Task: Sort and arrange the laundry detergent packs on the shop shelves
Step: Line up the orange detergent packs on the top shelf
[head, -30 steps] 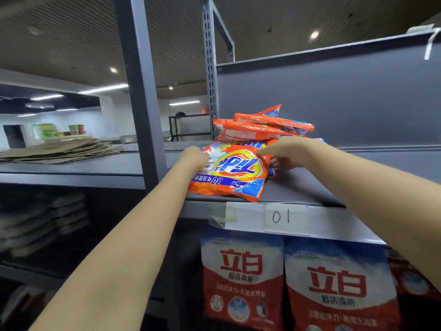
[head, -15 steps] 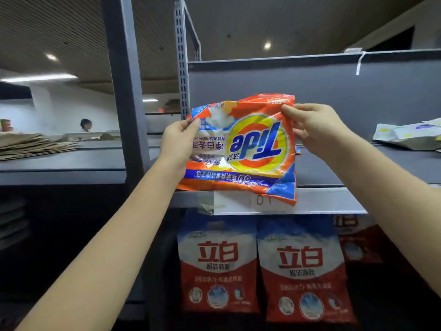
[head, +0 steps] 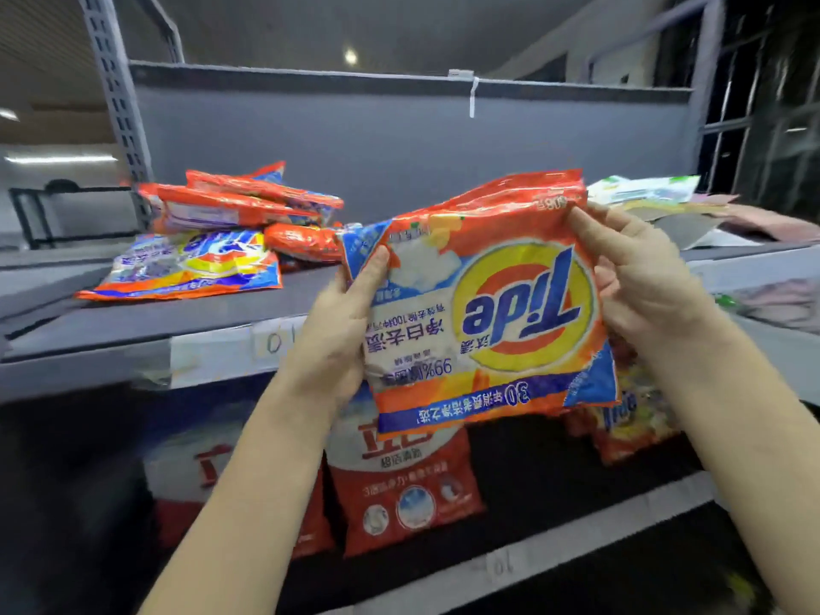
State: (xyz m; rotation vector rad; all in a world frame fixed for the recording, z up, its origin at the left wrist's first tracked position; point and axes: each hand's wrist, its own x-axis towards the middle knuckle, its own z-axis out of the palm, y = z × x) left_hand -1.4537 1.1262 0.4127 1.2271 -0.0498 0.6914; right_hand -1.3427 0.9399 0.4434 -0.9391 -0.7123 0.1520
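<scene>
An orange Tide detergent pack [head: 483,312] hangs upside down in front of the shelves, held between both hands. My left hand [head: 344,330] grips its left edge, thumb on the front. My right hand [head: 634,277] pinches its top right corner. Behind it to the left, a pile of orange Tide packs [head: 235,206] lies flat on the grey upper shelf [head: 146,321], with one blue-and-orange pack [head: 186,264] at the front of the pile.
Red-and-white detergent bags [head: 408,490] stand on the lower shelf, with another Tide pack [head: 630,415] to their right. Flat pale packs [head: 652,193] lie at the upper shelf's right end. A perforated grey upright [head: 117,86] stands at the left, and a grey back panel [head: 399,135] closes the shelf.
Both hands lifted the Tide pack off the pile and carried it to the right, clear of the upper shelf. The view has swung right, so the pile now lies to the left.
</scene>
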